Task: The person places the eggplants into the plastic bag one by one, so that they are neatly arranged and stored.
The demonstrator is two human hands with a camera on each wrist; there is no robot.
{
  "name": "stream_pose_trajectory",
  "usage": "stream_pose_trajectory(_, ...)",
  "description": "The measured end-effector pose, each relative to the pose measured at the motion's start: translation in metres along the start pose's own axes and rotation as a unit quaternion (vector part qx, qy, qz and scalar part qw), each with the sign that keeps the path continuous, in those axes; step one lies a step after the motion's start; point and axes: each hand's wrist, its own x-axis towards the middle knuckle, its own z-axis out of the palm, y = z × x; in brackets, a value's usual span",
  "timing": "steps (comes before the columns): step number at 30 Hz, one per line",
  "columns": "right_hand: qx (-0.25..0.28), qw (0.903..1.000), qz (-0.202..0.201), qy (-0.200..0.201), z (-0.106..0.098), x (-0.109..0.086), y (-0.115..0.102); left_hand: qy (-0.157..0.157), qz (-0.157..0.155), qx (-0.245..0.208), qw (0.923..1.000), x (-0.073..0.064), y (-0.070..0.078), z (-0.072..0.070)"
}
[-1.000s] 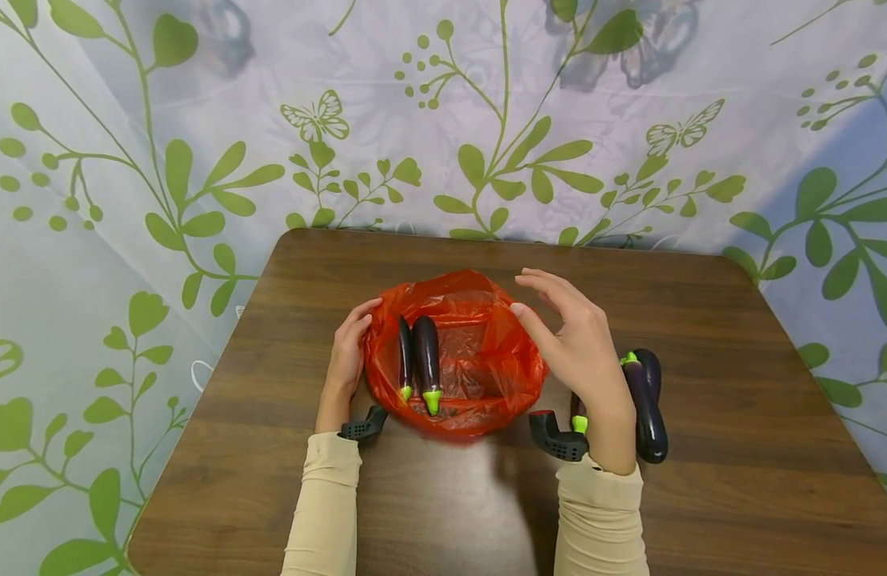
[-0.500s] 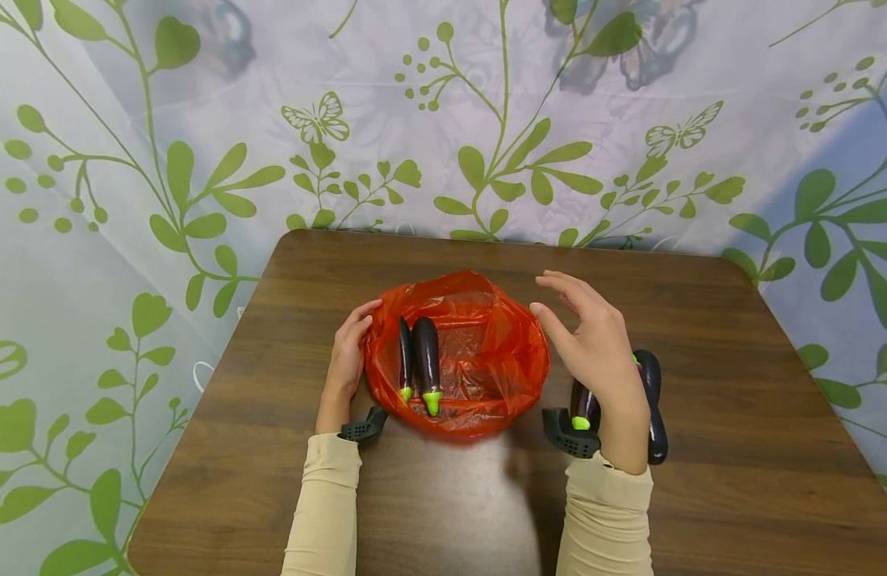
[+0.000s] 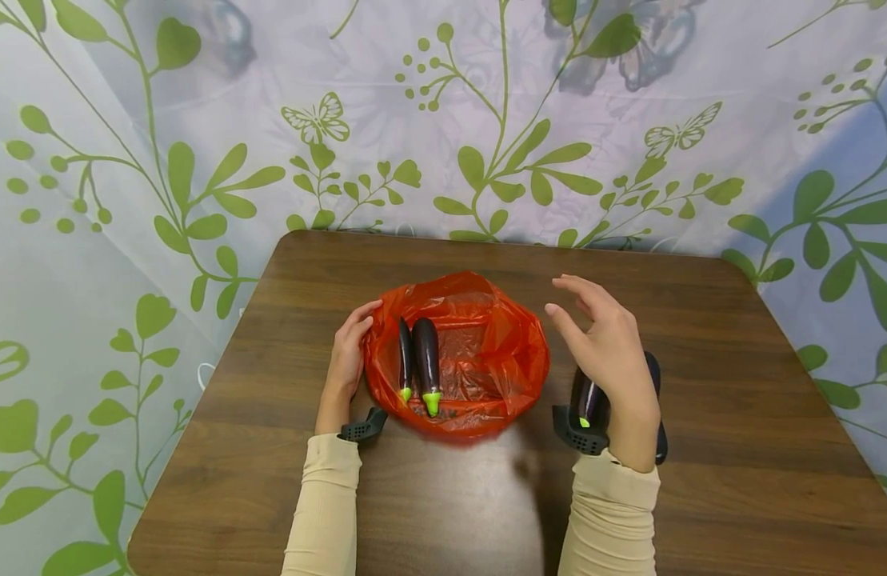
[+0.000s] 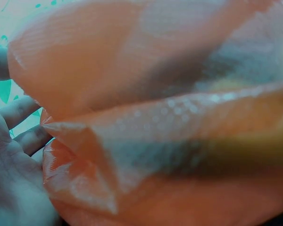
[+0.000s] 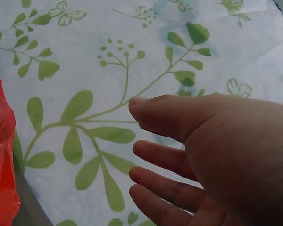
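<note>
A red plastic bag [image 3: 511,352] stands spread open at the middle of the table. Two dark eggplants, a thin one [image 3: 405,360] and a thicker one [image 3: 426,356], lie side by side in its left part, green stem ends toward me. My left hand [image 3: 347,356] rests with relaxed fingers against the bag's left side; the left wrist view shows its open palm [image 4: 14,174] beside the film. To the bag's right my right hand [image 3: 607,340] hovers, fingers apart and holding nothing. Under that wrist lies another eggplant [image 3: 585,396], and farther right one more eggplant [image 3: 661,440], mostly hidden.
A brown wooden table [image 3: 745,416] carries everything. Behind it hangs a pale cloth [image 3: 443,120] printed with green leaves and butterflies. Black wrist cameras, one at the left wrist [image 3: 364,426] and one at the right wrist [image 3: 581,436], jut out near the table.
My right hand has moved right, away from the bag's right rim, and now covers more of the eggplants there. The left hand, the bag and its two eggplants have stayed put.
</note>
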Motion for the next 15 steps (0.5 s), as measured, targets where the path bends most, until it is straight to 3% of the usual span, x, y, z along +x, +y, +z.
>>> stream_pose_trajectory(15, -0.025, 0.9974, 0.064, -0.023, -0.006, -0.004, 0.013, 0.003, 0.001, 0.006, 1.0, 0.0, -0.002, -0.001)
